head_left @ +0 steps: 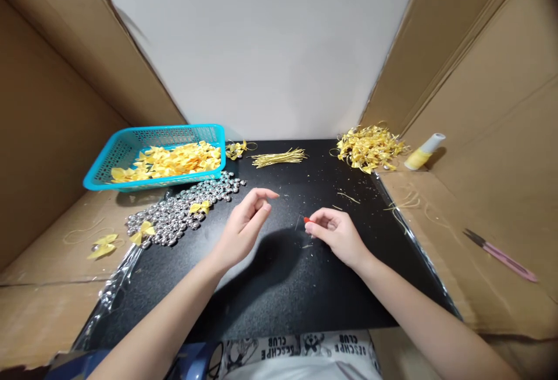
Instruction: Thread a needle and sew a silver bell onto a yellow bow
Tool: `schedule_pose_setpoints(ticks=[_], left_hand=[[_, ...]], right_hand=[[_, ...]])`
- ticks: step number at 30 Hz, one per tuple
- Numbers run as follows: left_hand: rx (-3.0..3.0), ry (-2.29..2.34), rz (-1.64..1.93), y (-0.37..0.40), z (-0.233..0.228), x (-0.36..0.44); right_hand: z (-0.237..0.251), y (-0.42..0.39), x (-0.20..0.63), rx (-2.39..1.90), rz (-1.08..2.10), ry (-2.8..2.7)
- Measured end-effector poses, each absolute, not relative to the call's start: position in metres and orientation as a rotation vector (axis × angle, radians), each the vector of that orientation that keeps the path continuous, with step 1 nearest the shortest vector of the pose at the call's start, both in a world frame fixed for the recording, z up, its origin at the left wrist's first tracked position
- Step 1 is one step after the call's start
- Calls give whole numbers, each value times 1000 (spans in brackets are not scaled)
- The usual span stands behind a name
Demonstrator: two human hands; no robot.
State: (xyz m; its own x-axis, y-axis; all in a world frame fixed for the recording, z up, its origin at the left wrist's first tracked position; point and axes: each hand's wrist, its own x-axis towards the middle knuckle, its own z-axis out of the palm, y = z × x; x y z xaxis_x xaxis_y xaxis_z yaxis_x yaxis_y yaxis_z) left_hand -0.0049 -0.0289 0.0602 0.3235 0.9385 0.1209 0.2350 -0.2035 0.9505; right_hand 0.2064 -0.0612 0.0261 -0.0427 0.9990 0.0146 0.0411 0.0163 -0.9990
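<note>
My left hand (244,223) hovers over the black mat (279,287) with fingers loosely curled and apart, holding nothing that I can see. My right hand (337,233) rests close to the mat and pinches a small red object (307,219) between thumb and fingertips. A pile of silver beads (183,211) lies just left of my left hand, with yellow ribbon bows (199,207) on it. A bundle of thin gold wires (279,157) lies further back on the mat.
A turquoise basket (131,142) of yellow bows stands at the back left. A heap of finished gold-yellow pieces (368,147) lies back right, beside a yellow bottle (422,152). Pink-handled snips (501,255) lie on the cardboard at right. Cardboard walls enclose both sides.
</note>
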Motion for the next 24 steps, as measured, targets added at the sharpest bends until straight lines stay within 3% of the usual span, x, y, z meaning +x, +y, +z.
schedule_pose_setpoints(ticks=[4, 14, 24], left_hand=[[1612, 1069, 1012, -38, 66, 11], [1329, 988, 1104, -56, 48, 27], [1252, 813, 1033, -62, 34, 25]], right_hand=[[36, -70, 203, -1167, 1294, -1166], [36, -75, 210, -1199, 1126, -1283], [35, -76, 211, -683, 1864, -902]])
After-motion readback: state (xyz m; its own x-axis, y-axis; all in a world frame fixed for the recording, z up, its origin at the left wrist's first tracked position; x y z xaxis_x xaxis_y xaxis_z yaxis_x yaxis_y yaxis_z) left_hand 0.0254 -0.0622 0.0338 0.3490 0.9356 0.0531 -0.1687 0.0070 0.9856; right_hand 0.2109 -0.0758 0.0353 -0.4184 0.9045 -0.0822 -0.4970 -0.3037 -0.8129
